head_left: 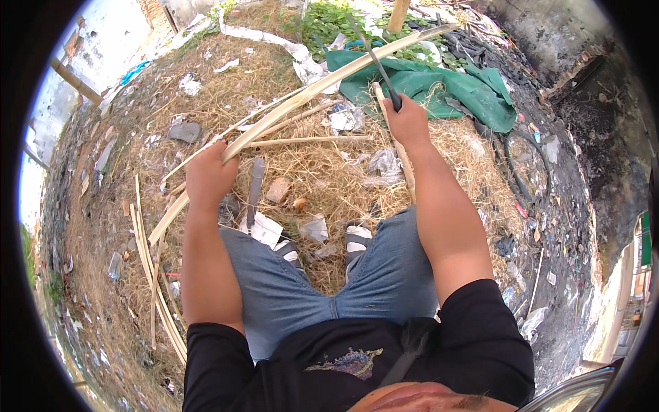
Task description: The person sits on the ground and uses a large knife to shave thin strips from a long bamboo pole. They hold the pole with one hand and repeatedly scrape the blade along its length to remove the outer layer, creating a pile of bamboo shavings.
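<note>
A strip (295,101) is gripped in the left hand (208,173), seemingly for steadiness; beyond the right hand (410,123), its gripped knife (382,73) is angled across the strip.

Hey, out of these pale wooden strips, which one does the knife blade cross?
The long, broad strip in the left hand, slanting toward the upper right. The knife in the right hand crosses it, and none of the other strips.
</note>
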Tool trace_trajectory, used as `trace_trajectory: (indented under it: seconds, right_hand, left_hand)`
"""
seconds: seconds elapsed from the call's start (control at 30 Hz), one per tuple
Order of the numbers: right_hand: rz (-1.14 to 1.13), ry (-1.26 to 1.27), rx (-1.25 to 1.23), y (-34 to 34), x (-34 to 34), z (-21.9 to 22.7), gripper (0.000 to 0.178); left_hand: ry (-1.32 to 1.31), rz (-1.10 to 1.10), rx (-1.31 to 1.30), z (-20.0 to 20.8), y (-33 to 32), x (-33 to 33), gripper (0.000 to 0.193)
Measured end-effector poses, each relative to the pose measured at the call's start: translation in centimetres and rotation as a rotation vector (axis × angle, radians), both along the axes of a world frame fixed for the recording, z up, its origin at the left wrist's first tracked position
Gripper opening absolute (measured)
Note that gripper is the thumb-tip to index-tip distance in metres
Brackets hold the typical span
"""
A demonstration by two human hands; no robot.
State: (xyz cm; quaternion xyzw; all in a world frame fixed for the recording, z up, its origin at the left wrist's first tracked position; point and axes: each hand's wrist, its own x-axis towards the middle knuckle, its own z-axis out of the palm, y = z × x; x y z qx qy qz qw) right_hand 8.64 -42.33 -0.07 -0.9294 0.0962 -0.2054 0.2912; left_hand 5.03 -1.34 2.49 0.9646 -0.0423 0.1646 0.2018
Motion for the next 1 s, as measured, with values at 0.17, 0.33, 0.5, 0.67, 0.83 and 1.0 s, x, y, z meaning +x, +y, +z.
trace_trajectory:
  seconds: [0.17,0.33,0.5,0.67,0.83,1.0]
  right_hand:
    - [0.152,-0.132,-0.051,1.1,0.5,-0.5,0.035]
    - [-0.137,-0.11,0.199,-1.7,0.5,-0.7,0.044]
    - [0.306,-0.148,-0.185,3.0,-0.6,1.0,0.032]
    - [-0.05,0.038,0.202,-0.2,1.4,-1.1,0.036]
    - [0.139,0.043,0.954,1.9,1.1,-1.3,0.038]
    - [0.343,-0.131,1.345,5.1,-0.6,1.3,0.039]
  left_hand:
    - [0.029,-0.026,-0.061,0.5,-0.8,0.1,0.024]
    - [0.016,0.053,-0.056,0.7,-0.4,-0.3,0.024]
    - [0.076,-0.007,-0.055,0.3,-0.8,0.1,0.03]
    - [0.073,0.018,0.01,1.3,-1.5,-0.4,0.044]
    - [0.12,-0.028,-0.046,0.7,-1.0,-0.3,0.05]
    - [0.154,-0.124,0.069,0.6,-2.3,-0.3,0.048]
